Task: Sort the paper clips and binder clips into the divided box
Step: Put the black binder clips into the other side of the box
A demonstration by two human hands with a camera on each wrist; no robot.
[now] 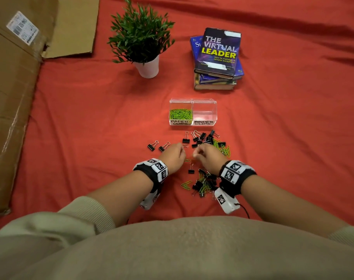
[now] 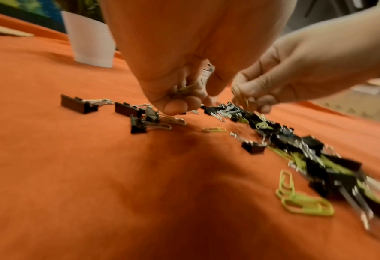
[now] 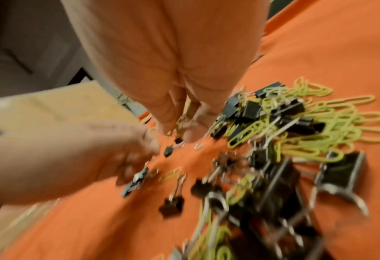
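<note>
I see my left hand (image 2: pixel 173 73) pinching green paper clips (image 2: pixel 185 88); my right hand's (image 2: pixel 296 70) curled fingers (image 2: pixel 249 86) blur, their hold unclear.

The divided box (image 1: pixel 193 112) is the reference: plant (image 1: pixel 140 37) behind-left, books (image 1: pixel 217 59) behind-right, loose clips (image 1: pixel 204 142) in front, my hands (image 1: pixel 173 156) nearer still.
</note>
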